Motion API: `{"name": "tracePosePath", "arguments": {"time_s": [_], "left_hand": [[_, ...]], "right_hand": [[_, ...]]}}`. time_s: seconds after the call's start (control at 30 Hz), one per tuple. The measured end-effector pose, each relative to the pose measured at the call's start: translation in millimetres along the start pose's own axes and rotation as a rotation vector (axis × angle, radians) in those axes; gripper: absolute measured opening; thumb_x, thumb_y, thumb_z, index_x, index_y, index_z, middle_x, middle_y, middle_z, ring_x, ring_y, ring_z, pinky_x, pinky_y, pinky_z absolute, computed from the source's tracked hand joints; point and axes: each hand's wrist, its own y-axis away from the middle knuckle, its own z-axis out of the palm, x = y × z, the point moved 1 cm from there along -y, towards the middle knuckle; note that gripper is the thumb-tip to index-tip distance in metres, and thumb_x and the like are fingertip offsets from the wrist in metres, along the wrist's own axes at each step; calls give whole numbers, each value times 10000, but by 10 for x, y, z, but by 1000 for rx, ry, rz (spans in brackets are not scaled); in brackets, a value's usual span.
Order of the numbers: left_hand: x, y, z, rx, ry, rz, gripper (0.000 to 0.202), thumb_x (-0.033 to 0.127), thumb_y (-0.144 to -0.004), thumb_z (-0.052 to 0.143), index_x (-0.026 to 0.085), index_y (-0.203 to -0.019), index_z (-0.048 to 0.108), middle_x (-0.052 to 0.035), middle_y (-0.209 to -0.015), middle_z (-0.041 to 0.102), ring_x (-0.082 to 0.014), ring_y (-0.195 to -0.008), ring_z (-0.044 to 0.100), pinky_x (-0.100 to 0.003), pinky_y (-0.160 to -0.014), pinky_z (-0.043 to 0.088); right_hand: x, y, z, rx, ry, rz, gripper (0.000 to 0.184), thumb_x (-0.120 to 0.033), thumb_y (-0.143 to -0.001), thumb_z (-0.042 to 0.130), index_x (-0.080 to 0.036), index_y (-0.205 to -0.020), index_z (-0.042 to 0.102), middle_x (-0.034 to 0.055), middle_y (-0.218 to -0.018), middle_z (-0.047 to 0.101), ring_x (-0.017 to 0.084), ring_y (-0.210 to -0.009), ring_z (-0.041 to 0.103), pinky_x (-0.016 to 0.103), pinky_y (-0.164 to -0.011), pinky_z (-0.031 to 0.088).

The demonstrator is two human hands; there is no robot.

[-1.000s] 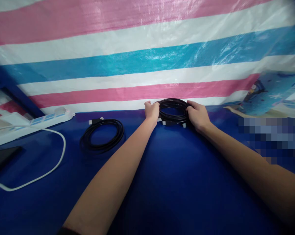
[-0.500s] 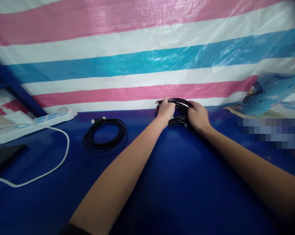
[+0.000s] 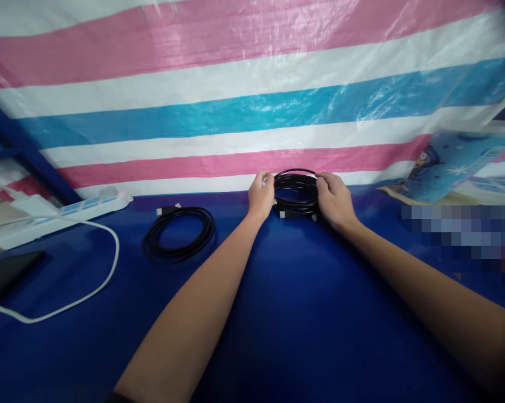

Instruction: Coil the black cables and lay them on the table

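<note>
A coiled black cable rests near the far edge of the blue table, one loop at its top lifted a little off the rest. My left hand is closed on the coil's left side, its fingertips partly hidden. On the opposite side my right hand pinches the coil between thumb and fingers. Connector ends poke out at the coil's front. Further left, a second coiled black cable lies flat, untouched, with its connector plug at the back.
A white power strip with a plug and white cord occupies the left, beside a dark flat device. A striped plastic sheet hangs behind the blue table. At right stands a light-blue printed bag.
My left hand has shifted from the coil's top to its left side, a little leftward. The right hand stays on the right side. One loop now stands above the others.
</note>
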Motion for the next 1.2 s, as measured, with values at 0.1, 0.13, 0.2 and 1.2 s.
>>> {"name": "tracePosePath", "arguments": {"time_s": [0.1, 0.13, 0.2, 1.2], "left_hand": [[-56, -41, -42, 50, -3, -73, 359, 416, -915, 473, 143, -1128, 569, -95, -1151, 588, -192, -1047, 569, -422, -930, 471], [-67, -46, -49, 54, -9, -91, 351, 410, -913, 481, 141, -1118, 573, -94, -1142, 591, -189, -1034, 574, -416, -919, 479], [-73, -38, -51, 42, -25, -111, 335, 398, -908, 496, 142, -1109, 580, -91, -1135, 595, -184, -1021, 579, -411, -910, 487], [160, 3, 68, -74, -68, 114, 370, 366, -943, 422, 157, -1232, 521, -110, -1267, 552, -201, -1145, 542, -436, -991, 444]], "right_hand": [[-18, 18, -13, 9, 5, -16, 347, -370, -979, 383, -130, -1127, 586, 101, -1187, 578, 186, -1134, 536, 433, -1011, 409], [-26, 26, -16, 10, 10, -26, 364, -369, -987, 354, -130, -1138, 583, 107, -1206, 571, 189, -1151, 527, 435, -1019, 401], [-43, 42, -21, 7, 29, -49, 384, -360, -995, 316, -135, -1171, 573, 116, -1275, 536, 201, -1220, 482, 445, -1051, 368], [358, -136, -97, -339, -25, 155, 307, -355, -929, 511, -126, -1117, 592, 81, -1117, 599, 169, -1013, 587, 382, -904, 496]]}}
